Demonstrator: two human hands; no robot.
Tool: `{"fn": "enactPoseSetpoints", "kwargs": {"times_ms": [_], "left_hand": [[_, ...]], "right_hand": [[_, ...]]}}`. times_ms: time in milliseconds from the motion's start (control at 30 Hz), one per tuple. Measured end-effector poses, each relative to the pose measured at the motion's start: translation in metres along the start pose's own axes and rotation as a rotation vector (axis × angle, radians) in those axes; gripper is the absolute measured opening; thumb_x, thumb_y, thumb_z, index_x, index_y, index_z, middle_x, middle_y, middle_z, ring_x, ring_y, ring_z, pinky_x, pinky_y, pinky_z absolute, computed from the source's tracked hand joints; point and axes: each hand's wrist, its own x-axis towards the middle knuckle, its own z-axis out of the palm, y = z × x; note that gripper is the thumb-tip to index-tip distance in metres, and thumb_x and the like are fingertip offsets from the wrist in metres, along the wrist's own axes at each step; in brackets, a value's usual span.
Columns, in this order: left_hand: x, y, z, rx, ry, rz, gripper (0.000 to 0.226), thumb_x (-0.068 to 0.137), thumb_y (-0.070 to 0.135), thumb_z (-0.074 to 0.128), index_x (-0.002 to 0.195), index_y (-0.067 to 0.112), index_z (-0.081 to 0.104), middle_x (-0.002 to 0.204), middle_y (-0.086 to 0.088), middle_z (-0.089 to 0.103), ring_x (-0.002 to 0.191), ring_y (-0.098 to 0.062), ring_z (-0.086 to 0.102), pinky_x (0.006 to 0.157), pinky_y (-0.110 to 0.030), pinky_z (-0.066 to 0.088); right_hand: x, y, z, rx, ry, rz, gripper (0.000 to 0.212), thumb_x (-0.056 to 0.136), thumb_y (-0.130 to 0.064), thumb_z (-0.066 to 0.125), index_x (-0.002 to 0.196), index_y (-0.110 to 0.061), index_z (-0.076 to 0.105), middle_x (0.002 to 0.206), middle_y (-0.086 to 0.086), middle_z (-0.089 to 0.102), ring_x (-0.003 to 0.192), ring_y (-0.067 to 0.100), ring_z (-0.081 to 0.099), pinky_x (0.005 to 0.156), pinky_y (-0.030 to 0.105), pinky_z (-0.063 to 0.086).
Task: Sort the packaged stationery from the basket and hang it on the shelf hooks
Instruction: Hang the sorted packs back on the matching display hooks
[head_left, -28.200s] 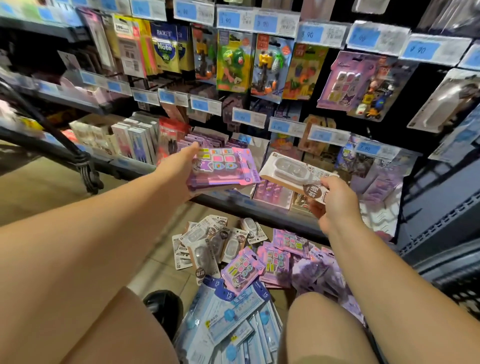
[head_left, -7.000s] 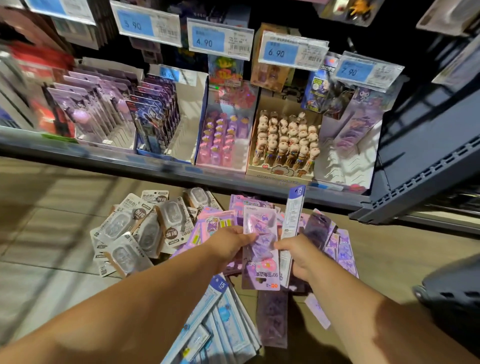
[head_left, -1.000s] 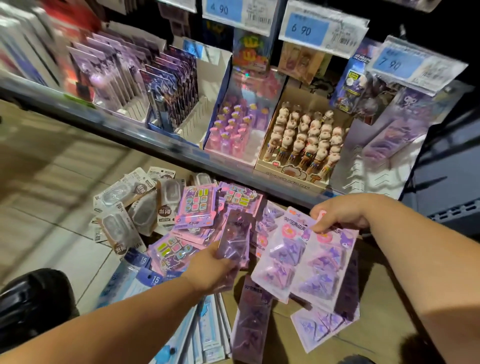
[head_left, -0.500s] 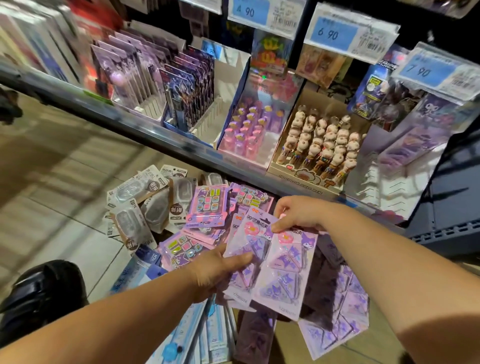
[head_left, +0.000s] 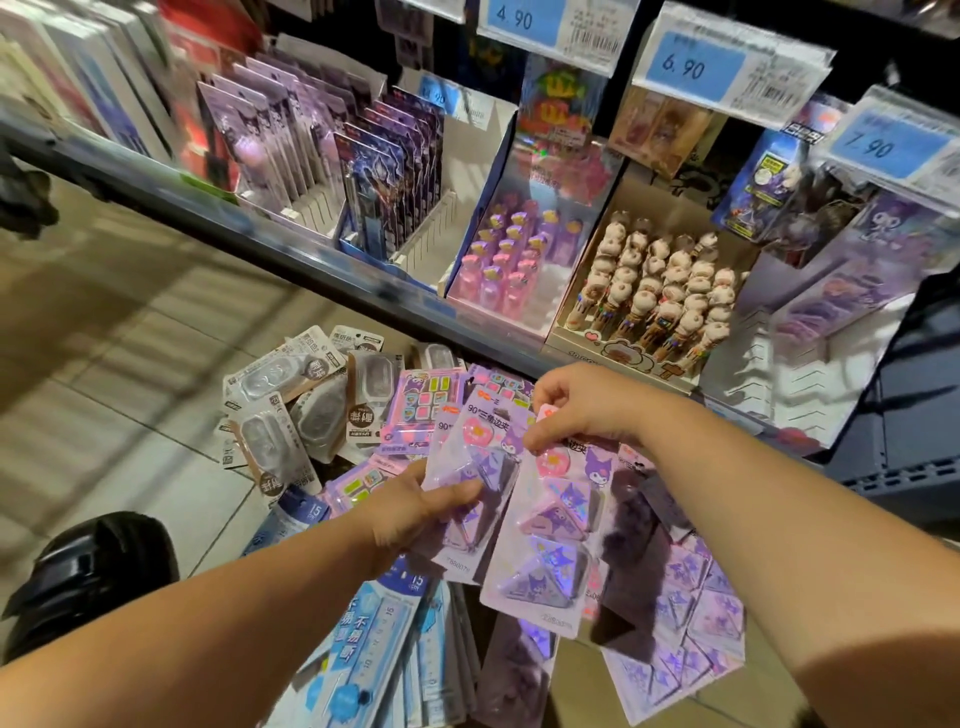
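The left hand's (head_left: 410, 514) thumb presses across the front of the purple triangle-clip packs (head_left: 550, 525), its fingers hidden behind them. The right hand's (head_left: 582, 410) curled fingertips pinch their top edge. The packs are held fanned above a floor pile: white tape packs (head_left: 291, 410), pink sticker cards (head_left: 423, 405), blue ruler packs (head_left: 374, 639). Just beyond runs the shelf (head_left: 311, 260) with stocked display boxes.

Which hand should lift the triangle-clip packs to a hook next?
Right, probably. The right hand pinches the top edge of the triangle-clip packs, nearest the shelf; the left hand only grips them lower down.
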Motion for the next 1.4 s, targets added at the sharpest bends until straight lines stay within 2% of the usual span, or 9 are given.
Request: {"fn": "enactPoseSetpoints", "kwargs": {"times_ms": [100,167,233,567,700,833,1000,1200,1400], "left_hand": [[-0.005,0.002,0.004,0.071,-0.129,0.029,0.037,0.086,0.038,0.071,0.11,0.012,0.059,0.079,-0.003,0.065,0.039,-0.004,0.049,0.041,-0.012,0.036],[-0.003,-0.002,0.006,0.15,-0.204,0.028,0.07,0.066,0.058,0.081,0.121,0.02,0.058,0.098,-0.001,0.074,0.075,-0.017,0.07,0.066,-0.022,0.051],[-0.004,-0.005,0.009,0.155,-0.264,0.032,0.066,0.074,0.042,0.08,0.13,0.018,0.053,0.107,0.003,0.075,0.1,-0.013,0.069,0.079,-0.021,0.052],[-0.001,-0.019,-0.017,0.099,-0.246,0.031,0.055,0.06,0.006,0.077,0.113,0.005,0.064,0.106,-0.018,0.073,0.093,-0.027,0.07,0.085,-0.032,0.055],[0.0,-0.02,-0.036,0.103,-0.183,0.015,0.072,0.05,0.016,0.085,0.117,0.002,0.062,0.108,-0.021,0.071,0.101,-0.037,0.068,0.09,-0.042,0.054],[0.0,-0.021,-0.047,0.123,-0.156,0.012,0.085,0.04,0.023,0.094,0.117,0.007,0.061,0.106,-0.019,0.072,0.101,-0.039,0.067,0.093,-0.049,0.052],[0.006,-0.02,-0.048,0.093,-0.157,0.004,0.099,0.03,0.028,0.098,0.118,0.004,0.059,0.103,-0.02,0.073,0.093,-0.033,0.071,0.078,-0.036,0.058],[0.014,-0.017,-0.048,0.064,-0.135,0.017,0.101,0.023,0.036,0.099,0.113,0.008,0.062,0.101,-0.019,0.073,0.088,-0.033,0.072,0.075,-0.036,0.059],[0.017,-0.01,-0.055,0.076,-0.143,-0.009,0.102,0.026,0.036,0.099,0.116,0.011,0.059,0.103,-0.018,0.073,0.09,-0.033,0.071,0.087,-0.045,0.055]], "right_hand": [[0.006,-0.004,0.01,-0.029,0.095,-0.011,0.04,0.061,-0.026,0.09,0.064,-0.018,0.051,0.046,-0.013,0.047,0.04,0.005,0.035,0.04,0.02,0.027],[0.011,-0.005,0.02,-0.044,0.151,-0.015,0.048,0.06,-0.028,0.091,0.063,-0.017,0.044,0.043,-0.014,0.038,0.042,0.004,0.031,0.044,0.022,0.025],[0.016,-0.004,0.03,-0.036,0.199,0.003,0.052,0.057,-0.032,0.092,0.063,-0.018,0.042,0.049,-0.011,0.04,0.047,0.007,0.033,0.047,0.025,0.026],[0.029,-0.004,0.074,0.229,0.392,0.04,0.037,0.074,-0.046,0.078,0.079,-0.019,0.053,0.071,-0.005,0.05,0.063,0.01,0.046,0.054,0.025,0.034],[0.046,0.042,0.066,0.36,0.66,0.309,0.038,0.095,-0.041,0.053,0.066,-0.019,0.042,0.063,0.001,0.045,0.057,0.019,0.042,0.053,0.027,0.028],[0.049,0.101,0.07,0.151,0.55,0.622,0.021,0.092,-0.028,0.058,0.081,-0.011,0.052,0.067,0.007,0.05,0.06,0.021,0.045,0.051,0.023,0.029],[0.056,0.107,0.068,0.175,0.495,0.769,0.066,0.09,-0.042,0.062,0.138,-0.006,0.035,0.131,0.019,0.05,0.11,0.032,0.055,0.069,0.024,0.042],[0.08,0.101,0.073,0.257,0.638,0.848,0.082,0.078,-0.042,0.076,0.138,-0.006,0.033,0.141,0.018,0.034,0.129,0.036,0.038,0.098,0.042,0.041],[0.089,0.098,0.071,0.226,0.66,0.934,0.091,0.073,-0.038,0.082,0.138,-0.004,0.028,0.14,0.021,0.033,0.126,0.038,0.042,0.091,0.04,0.045]]}}
